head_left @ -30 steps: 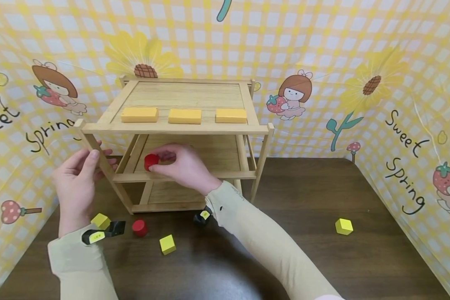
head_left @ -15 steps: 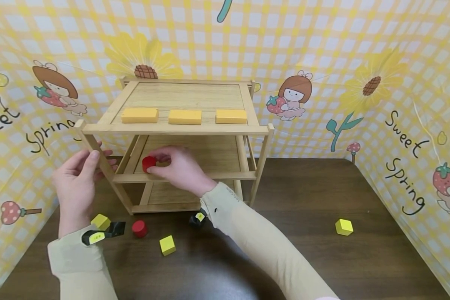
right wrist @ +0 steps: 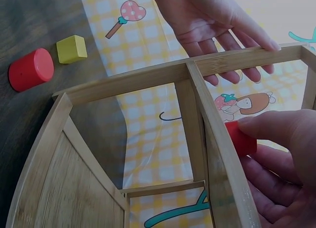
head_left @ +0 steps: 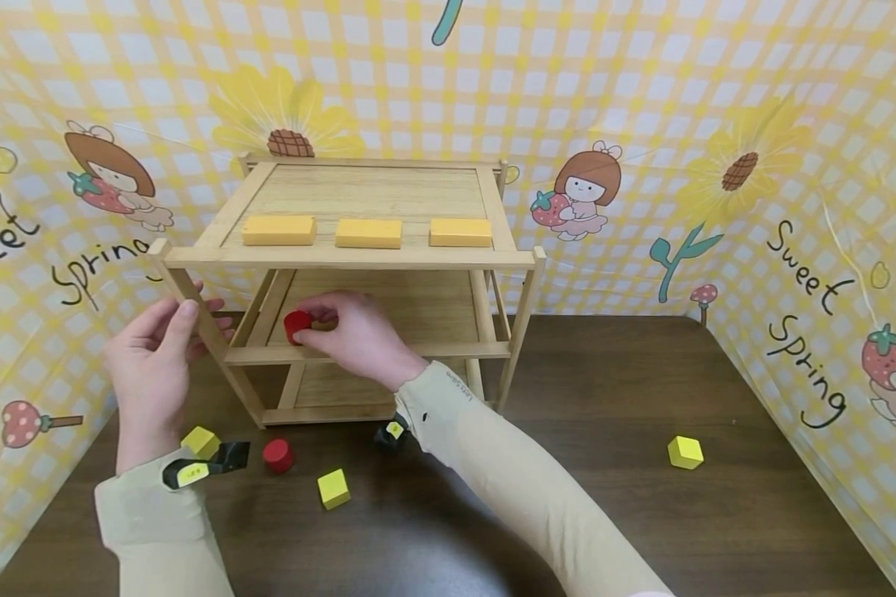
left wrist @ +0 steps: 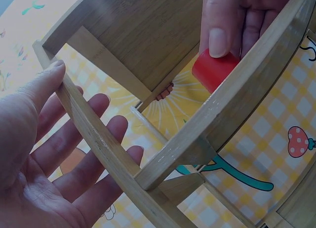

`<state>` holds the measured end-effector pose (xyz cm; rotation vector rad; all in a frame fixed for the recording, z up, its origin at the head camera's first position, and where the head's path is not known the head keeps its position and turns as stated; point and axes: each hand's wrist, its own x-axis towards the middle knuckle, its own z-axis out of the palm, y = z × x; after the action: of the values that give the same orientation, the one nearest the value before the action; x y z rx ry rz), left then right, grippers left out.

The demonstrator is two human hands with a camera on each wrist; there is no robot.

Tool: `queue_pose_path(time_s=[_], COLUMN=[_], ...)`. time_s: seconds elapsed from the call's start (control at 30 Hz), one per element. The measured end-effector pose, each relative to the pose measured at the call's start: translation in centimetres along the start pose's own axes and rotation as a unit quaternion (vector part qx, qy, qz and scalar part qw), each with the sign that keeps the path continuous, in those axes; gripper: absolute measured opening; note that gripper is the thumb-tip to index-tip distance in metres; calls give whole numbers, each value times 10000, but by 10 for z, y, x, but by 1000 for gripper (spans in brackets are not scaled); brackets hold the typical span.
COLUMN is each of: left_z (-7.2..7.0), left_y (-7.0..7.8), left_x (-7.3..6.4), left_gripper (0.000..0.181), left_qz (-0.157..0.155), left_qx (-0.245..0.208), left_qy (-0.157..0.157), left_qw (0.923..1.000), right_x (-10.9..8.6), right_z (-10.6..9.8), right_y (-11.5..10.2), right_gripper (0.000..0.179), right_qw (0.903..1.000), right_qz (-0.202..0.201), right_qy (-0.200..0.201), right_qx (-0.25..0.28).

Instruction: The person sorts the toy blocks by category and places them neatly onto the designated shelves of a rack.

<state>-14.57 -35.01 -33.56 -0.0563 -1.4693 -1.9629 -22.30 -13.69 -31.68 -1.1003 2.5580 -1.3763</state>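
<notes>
A three-tier wooden shelf (head_left: 369, 258) stands on the table. My right hand (head_left: 366, 336) pinches a red cylinder block (head_left: 297, 327) between thumb and fingers, at the left end of the middle tier, just behind its front rail. In the left wrist view that block (left wrist: 213, 70) overlaps the rail's upper edge. My left hand (head_left: 153, 348) holds the shelf's front left post (left wrist: 91, 127), thumb on the near side and fingers passing behind it. Three yellow-orange rectangular blocks (head_left: 369, 233) lie in a row along the front of the top tier.
On the table before the shelf lie another red cylinder block (head_left: 278, 455) and a yellow cube (head_left: 333, 488). A second yellow cube (head_left: 202, 442) is by the left wrist, and a third yellow cube (head_left: 685, 452) sits far right. Patterned cloth (head_left: 642, 75) hangs behind and at both sides.
My right hand, with the red cylinder block, has shifted slightly left and down toward the middle tier's front left. The left hand stays on the post.
</notes>
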Motion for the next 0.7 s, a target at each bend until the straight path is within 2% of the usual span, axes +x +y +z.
queue_pose_path(time_s=[0.17, 0.33, 0.7], left_z=[0, 0, 1], left_y=[0, 0, 0], left_x=[1, 1, 0], left_gripper=[33, 32, 34], left_qz=[34, 17, 23], left_qx=[-290, -301, 30], left_qy=[-92, -100, -49], left_qw=[9995, 9995, 10000], right_x=[1, 1, -16], right_z=[1, 0, -9], right_y=[0, 0, 2], right_gripper=[36, 37, 44], right_qw=[9998, 9998, 9988], right_qz=[98, 86, -237], right_qy=[-11, -7, 168], right_qx=[-176, -202, -401])
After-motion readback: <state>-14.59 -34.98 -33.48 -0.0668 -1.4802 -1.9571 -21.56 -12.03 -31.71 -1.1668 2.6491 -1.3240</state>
